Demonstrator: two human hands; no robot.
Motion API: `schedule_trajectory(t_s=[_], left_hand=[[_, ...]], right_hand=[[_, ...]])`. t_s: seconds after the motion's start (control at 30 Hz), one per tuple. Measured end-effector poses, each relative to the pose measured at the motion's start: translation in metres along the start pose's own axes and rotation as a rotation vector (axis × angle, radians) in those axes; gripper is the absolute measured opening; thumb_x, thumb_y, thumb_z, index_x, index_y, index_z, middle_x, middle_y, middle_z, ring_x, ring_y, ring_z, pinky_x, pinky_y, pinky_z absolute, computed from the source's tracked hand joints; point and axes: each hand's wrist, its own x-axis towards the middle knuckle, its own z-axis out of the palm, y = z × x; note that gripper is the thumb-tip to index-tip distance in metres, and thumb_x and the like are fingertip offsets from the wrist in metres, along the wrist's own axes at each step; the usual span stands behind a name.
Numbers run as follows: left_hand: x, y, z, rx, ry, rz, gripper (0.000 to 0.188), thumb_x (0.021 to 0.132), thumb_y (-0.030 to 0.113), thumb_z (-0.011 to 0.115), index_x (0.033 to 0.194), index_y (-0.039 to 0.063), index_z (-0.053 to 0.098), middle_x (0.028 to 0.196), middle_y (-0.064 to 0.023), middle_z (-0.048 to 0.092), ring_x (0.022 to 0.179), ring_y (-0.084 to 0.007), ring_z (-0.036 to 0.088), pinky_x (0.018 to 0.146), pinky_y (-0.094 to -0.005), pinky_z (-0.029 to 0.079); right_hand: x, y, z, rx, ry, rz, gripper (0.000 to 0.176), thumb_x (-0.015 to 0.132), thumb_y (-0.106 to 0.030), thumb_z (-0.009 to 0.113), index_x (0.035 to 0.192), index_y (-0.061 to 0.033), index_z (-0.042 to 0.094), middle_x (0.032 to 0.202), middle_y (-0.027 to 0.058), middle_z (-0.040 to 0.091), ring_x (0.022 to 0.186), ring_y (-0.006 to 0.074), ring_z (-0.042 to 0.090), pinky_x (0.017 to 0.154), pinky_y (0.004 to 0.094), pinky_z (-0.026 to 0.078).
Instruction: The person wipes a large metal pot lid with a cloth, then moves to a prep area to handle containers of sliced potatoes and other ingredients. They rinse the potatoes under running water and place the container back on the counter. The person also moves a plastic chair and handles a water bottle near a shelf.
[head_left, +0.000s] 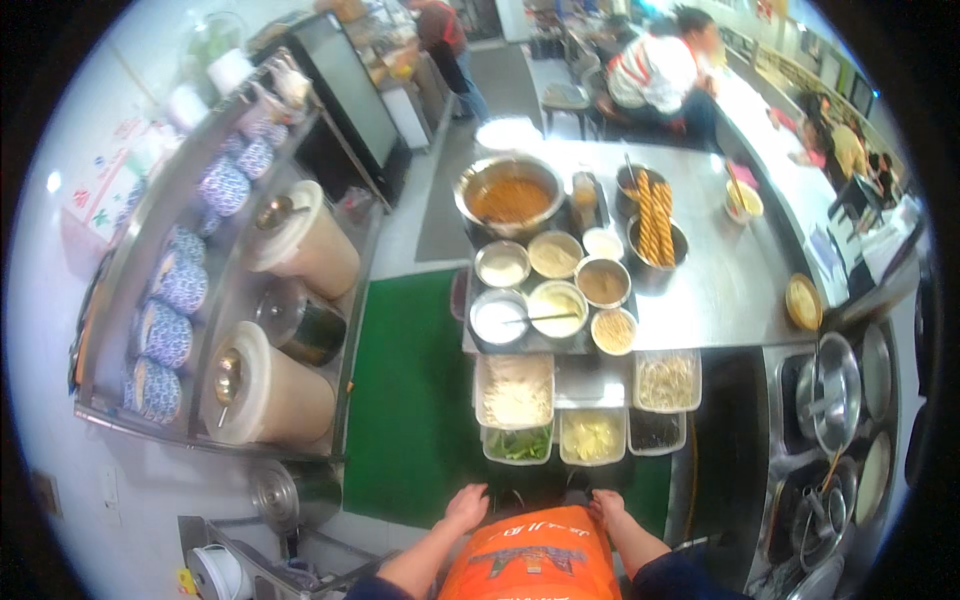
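My left hand (468, 506) hangs beside the orange apron (529, 555), its fingers curled; whether it grips anything is not clear. On the apron's other side my right hand (606, 504) is near or touching its edge, fingers bent. Before me, at the steel table's front, are tubs of shredded food (517, 390), green vegetables (517, 444), pale yellow slices (592, 436), bean sprouts (667, 381) and something dark (657, 433). Behind them stand bowls of powders and sauces, among them a bowl with a utensil (557, 309), and a large steel bowl of reddish-brown food (508, 196).
Twisted fried dough sticks (655, 221) stand in a steel pot. At left, a steel shelf (135, 427) holds patterned bowls (165, 330) and large lidded buckets (289, 397). Steel pans (836, 394) are at right. One person (446, 52) stands beyond; another (660, 75) leans at a counter.
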Motion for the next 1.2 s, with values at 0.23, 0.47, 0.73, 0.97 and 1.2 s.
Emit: schedule_trajectory(t_s=[0.23,0.47,0.73,0.97,1.2], left_hand=[[-0.108,-0.131,0.005,-0.063,0.144,-0.381,0.042,0.096,0.028,0.061,0.132,0.008,0.067,0.129,-0.0205,0.067,0.122,-0.0387,0.063,0.105,-0.0464,0.050],[-0.234,-0.179,0.068,-0.003,-0.074,-0.496,0.039,0.097,0.033,0.054,0.122,0.007,0.071,0.104,-0.0169,0.075,0.091,-0.0345,0.070,0.085,-0.0416,0.056],[-0.323,-0.138,0.104,-0.395,-0.011,-0.720,0.034,0.097,0.025,0.065,0.122,0.003,0.070,0.100,-0.0074,0.076,0.084,-0.0194,0.069,0.080,-0.0327,0.056],[-0.345,-0.119,0.124,-0.128,0.087,-0.158,0.026,0.080,0.033,0.075,0.082,0.011,0.062,0.084,-0.0115,0.063,0.082,-0.0319,0.063,0.079,-0.0476,0.052],[-0.344,-0.114,0.143,-0.454,0.139,-0.459,0.014,0.091,0.021,0.070,0.096,0.008,0.068,0.081,-0.0077,0.062,0.073,-0.0246,0.059,0.063,-0.0451,0.050]], right_hand=[[0.010,-0.033,0.035,-0.100,-0.023,-0.035,0.033,0.093,-0.016,0.075,0.121,-0.0092,0.060,0.115,0.0092,0.066,0.093,0.0268,0.065,0.073,0.0465,0.058],[0.083,-0.039,0.039,-0.053,-0.080,0.144,0.042,0.091,-0.022,0.076,0.126,-0.0166,0.053,0.103,0.0064,0.060,0.081,0.0254,0.061,0.065,0.0462,0.053],[0.148,-0.016,0.053,0.408,-0.207,0.194,0.040,0.098,-0.015,0.065,0.137,-0.0203,0.055,0.131,0.0023,0.063,0.120,0.0228,0.062,0.098,0.0443,0.051],[0.149,-0.015,0.035,0.650,-0.369,0.244,0.040,0.095,0.006,0.058,0.133,-0.0051,0.054,0.130,0.0114,0.062,0.119,0.0315,0.065,0.101,0.0523,0.056],[0.125,-0.007,-0.008,0.632,-0.437,0.247,0.050,0.092,0.010,0.052,0.139,-0.0054,0.050,0.137,0.0153,0.060,0.124,0.0357,0.063,0.103,0.0549,0.055]])
